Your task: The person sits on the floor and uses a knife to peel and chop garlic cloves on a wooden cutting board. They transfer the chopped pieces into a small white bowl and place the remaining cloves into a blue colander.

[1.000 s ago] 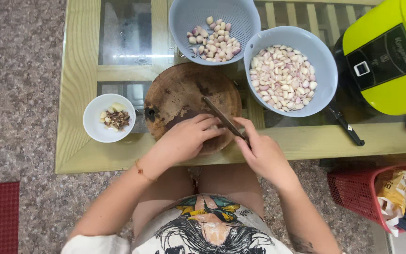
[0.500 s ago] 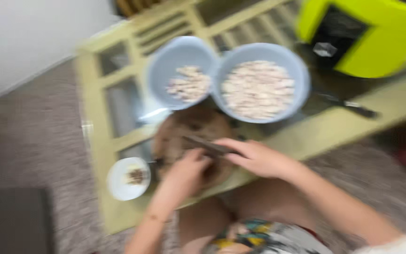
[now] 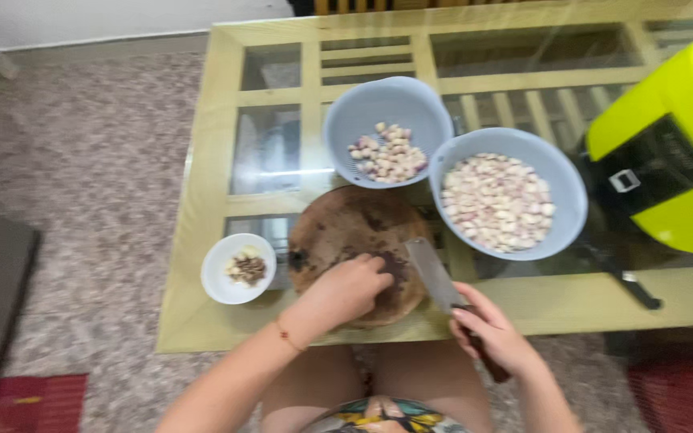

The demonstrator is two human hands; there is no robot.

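A head-worn camera looks down on a glass-topped table with a pale wooden frame point(image 3: 202, 240), seen from above.

At the right edge of the frame stands a bright yellow-green kitchen appliance with a dark front panel point(image 3: 667, 152); a small pale square label sits on that panel, its print too small to tell.

In the centre of the frame lies a round, dark-stained wooden chopping board point(image 3: 346, 232). The left hand point(image 3: 346, 290) rests on the board's lower part, fingers curled down onto something small and dark that cannot be made out. Just to the right, the right hand point(image 3: 495, 337) is closed around the dark handle of a broad-bladed steel knife point(image 3: 435, 277); the blade points toward the upper left, lying over the board's right edge, just beside the left hand's fingertips.

Above the board sits a grey-blue plastic colander holding a small heap of unpeeled cloves point(image 3: 387, 124). To its right, touching it, is a grey-blue plastic bowl full of pale peeled cloves point(image 3: 507, 192). Left of the board, a small white bowl with brown scraps point(image 3: 238, 269) stands near the table's edge.
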